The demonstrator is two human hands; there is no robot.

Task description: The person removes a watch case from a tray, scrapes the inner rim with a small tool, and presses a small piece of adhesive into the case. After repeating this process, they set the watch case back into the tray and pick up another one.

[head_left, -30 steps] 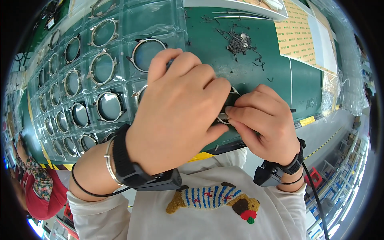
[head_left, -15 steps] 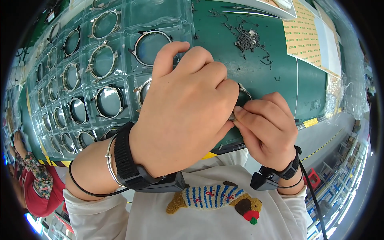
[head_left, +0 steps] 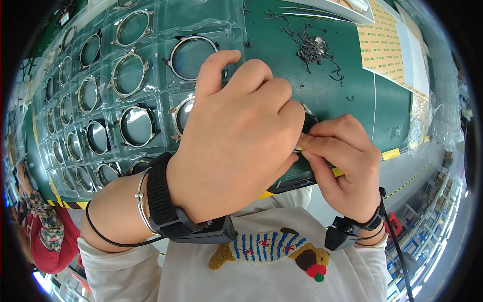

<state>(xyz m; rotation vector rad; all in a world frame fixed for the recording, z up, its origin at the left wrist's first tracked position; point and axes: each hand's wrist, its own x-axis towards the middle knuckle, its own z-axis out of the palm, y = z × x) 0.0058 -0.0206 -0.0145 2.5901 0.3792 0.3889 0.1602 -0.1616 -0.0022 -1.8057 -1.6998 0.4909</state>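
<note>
Between my hands a round metal watch case (head_left: 310, 115) shows only its right edge. My left hand (head_left: 241, 138) covers the rest of it, fingers curled round it and mostly hidden. My right hand (head_left: 344, 158) pinches thumb and forefinger together at the near side of the case, close to my left thumb. A small pale bit shows at those fingertips, too little to name. Left of my left hand, a clear plastic tray (head_left: 160, 93) holds several more ring-shaped watch cases (head_left: 137, 127), silver and black, in its pockets.
A pile of thin black curled strips (head_left: 313, 49) lies on the green mat (head_left: 302, 93) beyond my hands. Thin metal rods (head_left: 309, 15) and a white box (head_left: 352, 11) are behind it. Printed tan sheets (head_left: 382, 48) lie at far right. Another person's sleeve (head_left: 50, 224) shows at left.
Both hands have shifted slightly right. My right hand has turned a little and drawn back from the left, its fingertips still pinched at the watch case.
</note>
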